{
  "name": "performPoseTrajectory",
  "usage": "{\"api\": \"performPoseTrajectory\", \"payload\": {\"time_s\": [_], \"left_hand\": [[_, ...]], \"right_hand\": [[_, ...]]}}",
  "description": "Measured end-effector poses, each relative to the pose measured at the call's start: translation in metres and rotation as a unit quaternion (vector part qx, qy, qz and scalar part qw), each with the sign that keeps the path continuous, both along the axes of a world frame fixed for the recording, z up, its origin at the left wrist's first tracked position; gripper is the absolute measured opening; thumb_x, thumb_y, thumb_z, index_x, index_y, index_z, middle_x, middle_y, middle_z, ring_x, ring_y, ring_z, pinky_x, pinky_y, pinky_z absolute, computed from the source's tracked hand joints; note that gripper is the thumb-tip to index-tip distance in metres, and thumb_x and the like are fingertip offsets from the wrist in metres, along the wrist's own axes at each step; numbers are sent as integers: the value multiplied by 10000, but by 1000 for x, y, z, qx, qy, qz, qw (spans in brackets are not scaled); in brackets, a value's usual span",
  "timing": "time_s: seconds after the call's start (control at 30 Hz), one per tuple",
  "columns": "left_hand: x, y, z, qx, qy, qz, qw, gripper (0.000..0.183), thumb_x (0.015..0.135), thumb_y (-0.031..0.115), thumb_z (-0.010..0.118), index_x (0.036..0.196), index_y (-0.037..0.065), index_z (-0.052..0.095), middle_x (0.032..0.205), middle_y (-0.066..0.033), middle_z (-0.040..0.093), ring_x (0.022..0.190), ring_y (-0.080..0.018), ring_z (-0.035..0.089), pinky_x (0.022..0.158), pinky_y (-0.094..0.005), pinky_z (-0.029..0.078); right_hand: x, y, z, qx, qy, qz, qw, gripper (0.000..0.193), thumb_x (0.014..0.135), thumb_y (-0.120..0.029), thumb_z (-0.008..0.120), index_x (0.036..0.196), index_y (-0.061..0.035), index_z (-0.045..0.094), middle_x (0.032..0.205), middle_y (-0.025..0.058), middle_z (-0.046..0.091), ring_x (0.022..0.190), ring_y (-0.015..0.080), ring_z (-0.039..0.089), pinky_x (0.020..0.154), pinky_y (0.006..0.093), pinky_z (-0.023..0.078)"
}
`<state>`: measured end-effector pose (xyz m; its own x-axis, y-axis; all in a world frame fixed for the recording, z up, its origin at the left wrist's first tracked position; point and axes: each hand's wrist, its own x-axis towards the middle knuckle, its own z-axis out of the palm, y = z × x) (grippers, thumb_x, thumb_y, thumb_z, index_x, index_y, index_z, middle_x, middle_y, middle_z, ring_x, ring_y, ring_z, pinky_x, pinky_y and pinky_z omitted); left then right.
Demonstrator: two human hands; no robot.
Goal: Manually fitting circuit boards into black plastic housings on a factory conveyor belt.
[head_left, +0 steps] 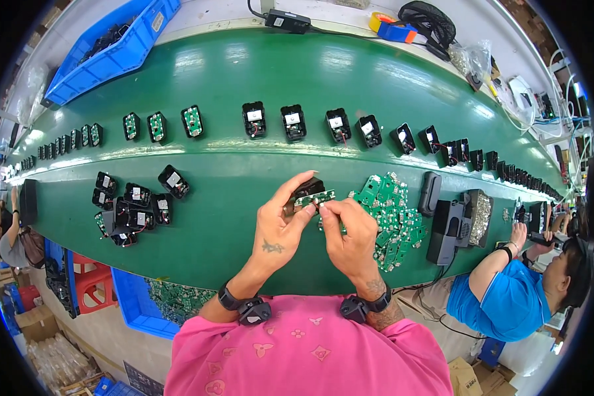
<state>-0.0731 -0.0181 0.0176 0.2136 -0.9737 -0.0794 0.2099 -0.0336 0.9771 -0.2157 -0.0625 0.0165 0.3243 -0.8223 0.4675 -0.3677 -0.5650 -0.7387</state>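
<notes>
My left hand [275,228] is closed round a small black plastic housing [307,187], thumb and forefinger on either side. A green circuit board [318,198] sits tilted at the housing's near side. My right hand [353,237] pinches the board's near edge, its fingertips close to my left thumb. Whether the board is partly inside the housing I cannot tell. Just right of my right hand lies a heap of loose green circuit boards [393,221]. Left of my left hand is a cluster of black housings [137,195], with white parts inside.
Across the green bench [211,257] runs a row of housings [294,123], some with green boards [156,127]. At right are a black device [444,231] and a screw tray [480,218]. A blue bin [115,49] stands far left. A person in blue [508,297] works at right.
</notes>
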Motion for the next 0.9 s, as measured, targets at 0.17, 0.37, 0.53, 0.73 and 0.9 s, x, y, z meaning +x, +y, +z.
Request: {"api": "performPoseTrajectory", "payload": {"time_s": [0.17,0.37,0.53,0.73,0.9], "left_hand": [[7,4,1,-17,-66,-21,997,470,917,-47,586,1377,41,547,1221,-113,637,1076,-152,634,908,-293,530],[10,7,9,-2,-13,-68,998,454,910,-59,577,1356,26,562,1214,-128,643,1096,-168,636,927,-310,538],[5,13,21,3,-73,-65,995,468,899,-53,588,1356,44,563,1160,-141,663,1052,-204,669,880,-333,552],[-7,20,43,-54,-326,-67,942,511,849,-74,605,1337,77,577,1159,-191,649,973,-358,677,831,-371,550],[-23,34,45,-13,-237,-77,968,496,870,-70,602,1347,58,568,1151,-152,669,998,-244,687,845,-336,552]], "right_hand": [[-4,-3,13,89,15,79,993,47,878,-28,667,868,7,638,727,97,610,597,215,595,533,322,457],[-13,-6,22,125,12,121,985,46,841,3,661,837,16,618,733,96,619,561,196,612,509,313,477],[-19,-2,24,141,14,124,982,54,829,-2,665,823,14,613,729,101,619,564,205,614,507,324,473],[-32,8,28,110,33,128,985,51,844,-10,666,833,12,622,720,108,610,590,242,608,529,348,458],[-51,21,31,80,21,142,986,51,884,-24,650,879,16,619,774,134,620,673,309,619,577,384,463]]}}
